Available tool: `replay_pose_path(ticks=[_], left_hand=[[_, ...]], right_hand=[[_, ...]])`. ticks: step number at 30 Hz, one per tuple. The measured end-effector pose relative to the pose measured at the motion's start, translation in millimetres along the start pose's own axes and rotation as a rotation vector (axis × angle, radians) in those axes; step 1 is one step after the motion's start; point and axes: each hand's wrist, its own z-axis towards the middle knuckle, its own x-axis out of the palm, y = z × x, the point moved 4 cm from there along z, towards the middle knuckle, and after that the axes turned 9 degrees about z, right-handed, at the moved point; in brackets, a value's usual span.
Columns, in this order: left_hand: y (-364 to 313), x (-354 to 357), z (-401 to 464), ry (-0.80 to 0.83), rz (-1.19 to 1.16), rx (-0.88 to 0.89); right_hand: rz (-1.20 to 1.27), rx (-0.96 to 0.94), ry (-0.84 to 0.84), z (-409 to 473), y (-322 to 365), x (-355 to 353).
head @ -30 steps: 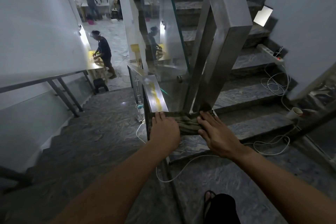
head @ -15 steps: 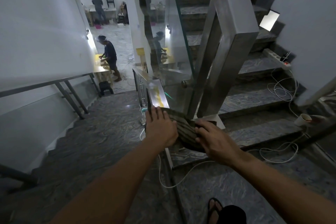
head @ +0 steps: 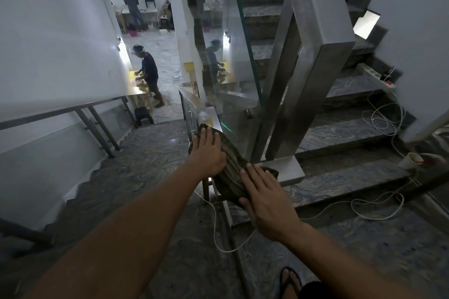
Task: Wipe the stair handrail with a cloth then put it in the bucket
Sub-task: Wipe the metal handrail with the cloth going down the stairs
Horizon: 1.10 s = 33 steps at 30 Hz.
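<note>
A dark olive cloth (head: 230, 167) lies draped over the top of the steel handrail (head: 201, 110) that runs down the lower flight of stairs. My left hand (head: 209, 150) presses flat on the upper left part of the cloth, fingers pointing down the rail. My right hand (head: 264, 199) lies on the near end of the cloth, thumb curled under its lower edge. The rail under the cloth is hidden. No bucket is in view.
A tall steel post and glass panel (head: 245, 75) stand just right of the rail. White cables (head: 379, 116), a power strip (head: 379, 77) and a paper cup (head: 413, 160) lie on the upper steps. A person (head: 149, 73) works at a table below. My sandalled foot (head: 290, 281) is on the landing.
The cloth lay across the rail's near end; it now runs along the rail. My left hand slid forward down the rail and my right hand drew back toward me.
</note>
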Motion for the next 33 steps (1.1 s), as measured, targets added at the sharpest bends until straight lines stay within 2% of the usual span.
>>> replay_pose_path(ticks=[6, 21, 26, 33], left_hand=[[13, -1, 15, -0.063, -0.009, 0.065], [38, -13, 56, -0.089, 0.055, 0.21], [46, -17, 74, -0.103, 0.077, 0.213], [59, -23, 102, -0.172, 0.026, 0.201]], right_hand=[[-0.059, 0.079, 0.019, 18, 19, 4], [0.084, 0.288, -0.064, 60, 62, 28], [0.145, 0.25, 0.027, 82, 61, 22], [0.215, 0.279, 0.065, 111, 56, 22]])
